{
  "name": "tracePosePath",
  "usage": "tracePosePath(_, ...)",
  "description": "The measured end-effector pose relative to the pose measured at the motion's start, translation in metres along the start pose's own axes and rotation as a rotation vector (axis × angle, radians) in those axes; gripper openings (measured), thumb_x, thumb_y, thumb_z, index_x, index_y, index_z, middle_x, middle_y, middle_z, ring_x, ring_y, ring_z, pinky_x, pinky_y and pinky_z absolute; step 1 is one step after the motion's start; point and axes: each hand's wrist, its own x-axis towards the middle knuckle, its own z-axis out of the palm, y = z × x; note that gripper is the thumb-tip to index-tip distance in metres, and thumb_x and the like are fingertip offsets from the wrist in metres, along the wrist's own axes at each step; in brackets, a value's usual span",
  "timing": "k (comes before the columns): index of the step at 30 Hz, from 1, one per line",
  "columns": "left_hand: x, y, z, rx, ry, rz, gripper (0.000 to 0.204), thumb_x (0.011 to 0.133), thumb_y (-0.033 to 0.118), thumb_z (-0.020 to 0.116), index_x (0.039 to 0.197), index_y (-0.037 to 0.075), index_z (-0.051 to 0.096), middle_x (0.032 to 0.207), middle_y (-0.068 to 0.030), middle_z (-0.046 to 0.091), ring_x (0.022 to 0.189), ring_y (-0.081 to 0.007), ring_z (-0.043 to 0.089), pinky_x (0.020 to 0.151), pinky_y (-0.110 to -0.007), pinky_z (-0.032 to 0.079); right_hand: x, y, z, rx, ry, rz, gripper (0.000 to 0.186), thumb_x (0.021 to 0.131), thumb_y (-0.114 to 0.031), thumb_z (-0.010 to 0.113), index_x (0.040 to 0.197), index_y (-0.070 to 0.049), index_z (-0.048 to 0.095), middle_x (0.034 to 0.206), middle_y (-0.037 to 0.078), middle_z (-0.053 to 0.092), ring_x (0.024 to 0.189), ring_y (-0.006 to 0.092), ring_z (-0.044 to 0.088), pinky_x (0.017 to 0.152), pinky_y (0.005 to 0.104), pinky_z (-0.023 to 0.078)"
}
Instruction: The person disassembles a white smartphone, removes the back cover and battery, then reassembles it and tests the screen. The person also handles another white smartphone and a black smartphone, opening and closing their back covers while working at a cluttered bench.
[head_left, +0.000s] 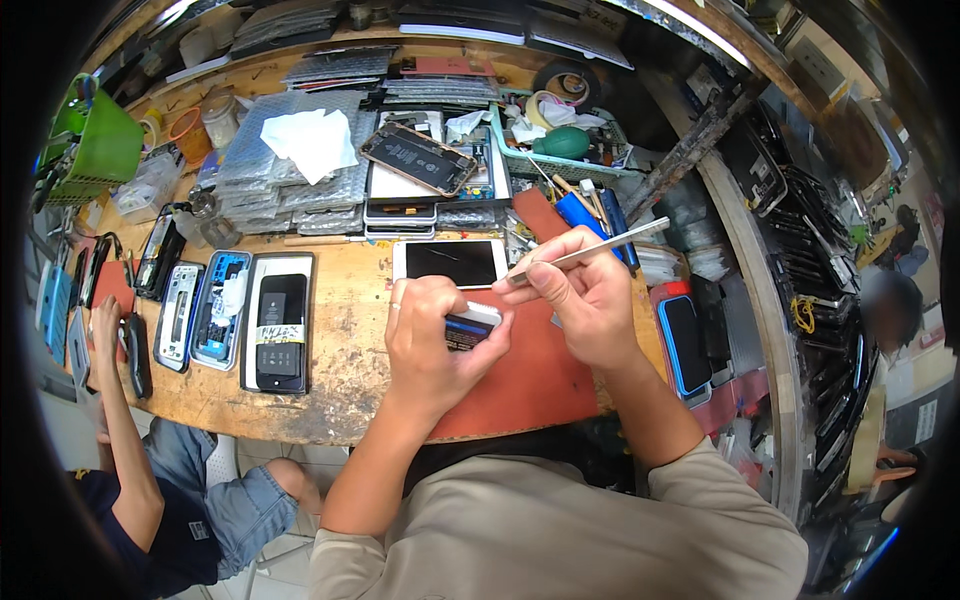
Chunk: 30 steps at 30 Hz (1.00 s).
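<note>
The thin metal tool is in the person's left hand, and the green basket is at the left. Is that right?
Not quite: the head view shows the thin metal tool in the right hand, not the left hand. The green basket is indeed at the left.

A phone repair workshop: the scarred wooden table (345,400) carries an opened phone (418,158) at eleven o'clock, bubble-wrapped stacks (245,160) at ten, phone shells (179,318) at nine, tools (578,214) at two.

Forearms (375,470) slanting inward, the left hand (428,335) curls in a grip and the right hand (585,305) pinches nearby.
</note>
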Motion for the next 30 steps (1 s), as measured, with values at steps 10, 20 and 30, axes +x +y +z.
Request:
tracePosePath(10,0.007,0.004,-0.003,0.013,-0.062,-0.022,0.062,0.067,0.006,0.095,0.106,0.008,0.047,0.100,-0.0136,0.056,0.090,-0.0287,0.057,0.079,-0.041,0.050,-0.017,0.013,-0.023,-0.094,0.040,0.143,0.012,0.109,-0.010,0.065,0.114,-0.001,0.059,0.102,0.013,0.074,0.087,0.0167,0.075,0.076,0.0299,0.062)
tracePosePath(20,0.018,0.018,0.024,0.150,-0.764,0.032,0.037,0.079,0.014,0.081,0.109,0.003,0.062,0.120,-0.0144,0.063,0.117,-0.0360,0.059,0.098,-0.046,0.049,-0.075,-0.015,-0.079,-1.235,-0.116,0.157,0.014,0.101,-0.015,0.068,0.097,-0.001,0.065,0.093,0.015,0.067,0.084,0.0373,0.067,0.074,0.0445,0.055)
tracePosePath(30,-0.025,0.055,-0.039,0.101,-0.761,-0.088,0.013,0.093,0.006,0.068,0.106,0.006,0.070,0.086,-0.0091,0.067,0.076,-0.0253,0.067,0.071,-0.041,0.052,-0.092,-0.012,-0.062,-0.910,-0.321,0.015,0.018,0.093,-0.009,0.074,0.109,-0.003,0.068,0.096,0.013,0.065,0.088,0.0343,0.068,0.072,0.0441,0.054)
